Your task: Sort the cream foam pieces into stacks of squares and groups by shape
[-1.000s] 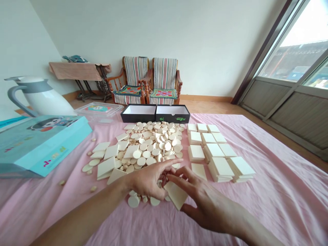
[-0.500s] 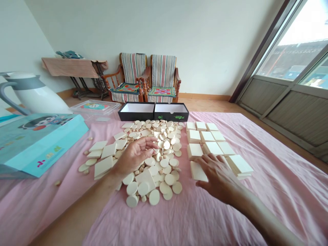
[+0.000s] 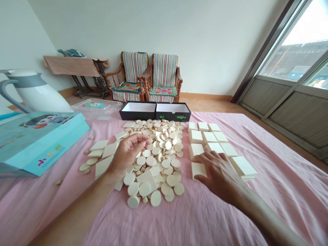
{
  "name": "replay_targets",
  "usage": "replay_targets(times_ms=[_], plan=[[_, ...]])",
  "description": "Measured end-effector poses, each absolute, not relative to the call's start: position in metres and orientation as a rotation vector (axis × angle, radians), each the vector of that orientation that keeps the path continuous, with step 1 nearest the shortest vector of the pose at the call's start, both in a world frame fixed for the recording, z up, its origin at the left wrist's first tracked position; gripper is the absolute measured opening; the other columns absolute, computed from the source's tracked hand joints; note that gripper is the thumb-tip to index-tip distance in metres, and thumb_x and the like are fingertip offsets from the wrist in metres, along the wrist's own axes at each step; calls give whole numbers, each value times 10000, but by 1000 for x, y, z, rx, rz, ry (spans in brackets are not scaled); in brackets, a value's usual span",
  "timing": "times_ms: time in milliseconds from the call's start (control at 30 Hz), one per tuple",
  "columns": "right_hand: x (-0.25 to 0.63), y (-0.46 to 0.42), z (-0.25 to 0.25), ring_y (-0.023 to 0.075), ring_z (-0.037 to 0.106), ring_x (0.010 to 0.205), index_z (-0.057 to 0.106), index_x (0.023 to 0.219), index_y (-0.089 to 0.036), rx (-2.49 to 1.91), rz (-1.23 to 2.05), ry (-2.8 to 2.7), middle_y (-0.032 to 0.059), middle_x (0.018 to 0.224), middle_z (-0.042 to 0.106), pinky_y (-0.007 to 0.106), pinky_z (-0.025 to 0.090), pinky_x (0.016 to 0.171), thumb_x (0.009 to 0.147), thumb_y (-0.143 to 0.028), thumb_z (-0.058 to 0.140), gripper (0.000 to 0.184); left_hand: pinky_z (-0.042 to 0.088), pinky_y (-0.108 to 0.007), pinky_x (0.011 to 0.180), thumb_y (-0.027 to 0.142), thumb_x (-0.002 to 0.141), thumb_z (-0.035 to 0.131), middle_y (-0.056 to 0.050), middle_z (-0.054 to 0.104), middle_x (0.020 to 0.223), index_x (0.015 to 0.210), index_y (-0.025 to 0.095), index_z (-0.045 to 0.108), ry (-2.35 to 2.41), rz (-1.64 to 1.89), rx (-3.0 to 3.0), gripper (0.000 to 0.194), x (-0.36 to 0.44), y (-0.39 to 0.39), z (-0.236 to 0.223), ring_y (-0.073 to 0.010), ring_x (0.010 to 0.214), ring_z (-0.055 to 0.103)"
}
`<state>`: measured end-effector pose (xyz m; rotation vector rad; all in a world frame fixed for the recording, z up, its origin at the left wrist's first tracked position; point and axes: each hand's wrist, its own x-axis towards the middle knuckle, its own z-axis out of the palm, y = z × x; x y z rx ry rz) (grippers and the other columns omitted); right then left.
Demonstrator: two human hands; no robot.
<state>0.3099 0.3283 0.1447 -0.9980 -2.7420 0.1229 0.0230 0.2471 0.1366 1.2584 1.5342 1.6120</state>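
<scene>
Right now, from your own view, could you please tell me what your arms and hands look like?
The left hand and right hand are ungloved. The left forearm and right forearm are bare, tapering toward the wrists, with no sleeve, watch or bracelet in view. Any ring is too small to make out.

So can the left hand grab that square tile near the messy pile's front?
Probably yes: the left hand is close by, and nothing tall stands between it and the square tile, though a round disc overlaps its near edge.
</scene>
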Motion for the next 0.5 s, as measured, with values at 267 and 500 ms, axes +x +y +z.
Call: replay_targets(times_ms=[267, 500], plan=[[298, 323, 141, 246, 551, 950, 619, 870, -222, -824, 206, -2924, 55, 956, 616, 465, 369, 935, 720, -137, 716, 198, 538, -265, 705, 313, 816, 627, -59, 715, 841, 943, 137, 668, 1655, 1622, 1398, 221, 10, 246, 123, -155, 743, 665], [302, 325, 134, 237, 532, 996, 622, 893, -225, -850, 286, -2929, 55, 1012, 604, 459, 372, 962, 731, -37, 625, 248, 550, -251, 676, 277, 799, 629, -44, 712, 796, 908, 136, 676, 1644, 1689, 1347, 185, 11, 246, 128, -138, 691, 662]])
